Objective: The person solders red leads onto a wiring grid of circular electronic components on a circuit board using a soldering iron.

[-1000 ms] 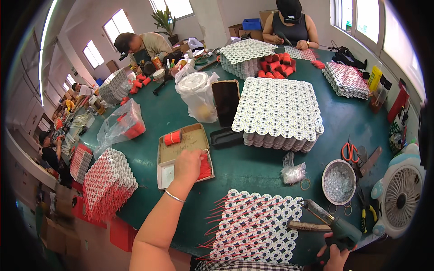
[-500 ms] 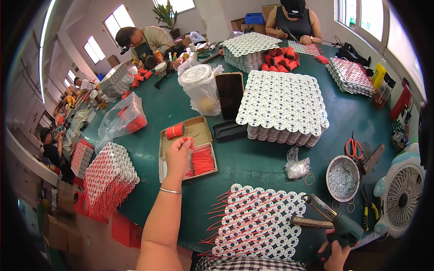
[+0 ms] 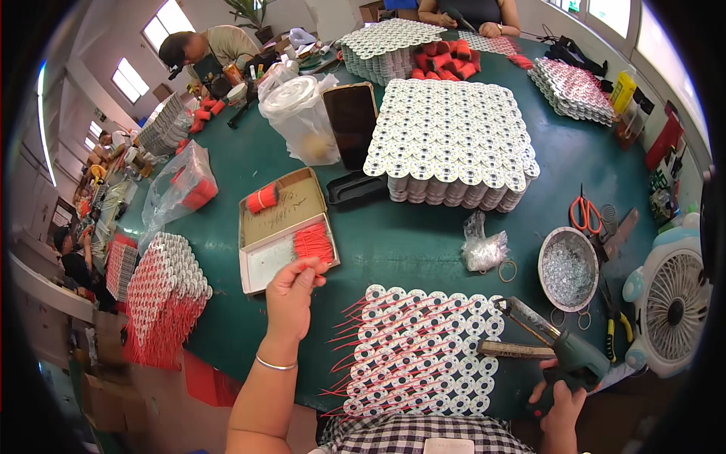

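Note:
My left hand (image 3: 292,290) hovers just in front of a flat cardboard tray (image 3: 261,263) and pinches thin red wires (image 3: 313,244) from the loose bundle lying in it. My right hand (image 3: 558,405) grips the green handle of a soldering gun (image 3: 563,346) at the lower right, its tip pointing left over a panel of round white boards (image 3: 423,349). Red wires stick out of the panel's left side. The panel lies on the green table (image 3: 423,234) right in front of me.
A tall stack of white board panels (image 3: 452,140) stands mid-table, a phone (image 3: 352,125) and a bagged cup (image 3: 299,117) beside it. A metal bowl (image 3: 567,266), scissors (image 3: 586,213), pliers (image 3: 614,321) and a small fan (image 3: 677,303) are right. Wired panels (image 3: 162,291) are stacked left. Other people work at the far side.
My left hand drew back from inside the tray toward me, now pinching a few red wires at the tray's near edge. The right hand stays on the soldering gun.

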`<state>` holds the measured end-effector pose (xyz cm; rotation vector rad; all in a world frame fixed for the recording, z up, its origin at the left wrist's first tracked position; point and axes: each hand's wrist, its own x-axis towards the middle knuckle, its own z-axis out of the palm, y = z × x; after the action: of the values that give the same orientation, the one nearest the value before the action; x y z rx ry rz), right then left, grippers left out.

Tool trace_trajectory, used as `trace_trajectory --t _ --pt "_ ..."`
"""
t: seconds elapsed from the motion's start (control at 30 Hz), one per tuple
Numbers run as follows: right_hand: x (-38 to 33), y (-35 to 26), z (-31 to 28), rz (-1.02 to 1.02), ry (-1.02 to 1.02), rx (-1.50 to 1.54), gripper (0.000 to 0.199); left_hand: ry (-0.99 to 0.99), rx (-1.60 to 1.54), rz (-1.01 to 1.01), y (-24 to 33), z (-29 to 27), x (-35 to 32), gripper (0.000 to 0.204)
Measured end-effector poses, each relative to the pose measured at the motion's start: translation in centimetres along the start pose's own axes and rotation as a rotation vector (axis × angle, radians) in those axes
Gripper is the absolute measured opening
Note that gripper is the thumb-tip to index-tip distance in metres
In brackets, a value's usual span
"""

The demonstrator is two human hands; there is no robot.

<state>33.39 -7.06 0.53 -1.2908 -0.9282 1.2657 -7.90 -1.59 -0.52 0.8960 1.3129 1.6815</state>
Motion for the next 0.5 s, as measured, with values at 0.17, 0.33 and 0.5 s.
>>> trace_trajectory --t 0.17,0.33,0.5 --pt "0.1 -0.3 0.2 0.040 0.022 0.040 0.058 0.013 0.129 -0.007 1.7 0.1 -0.6 0.017" --pt "0.1 -0.4 0.7 0.017 0.045 0.047 0.057 -0.061 0.556 0.002 0.3 0.2 -2.0 0.015" --pt "0.5 -1.3 0.3 0.058 -0.073 0.163 0.053 -0.276 0.750 -0.126 4.2 6.0 -3.6 0.016"
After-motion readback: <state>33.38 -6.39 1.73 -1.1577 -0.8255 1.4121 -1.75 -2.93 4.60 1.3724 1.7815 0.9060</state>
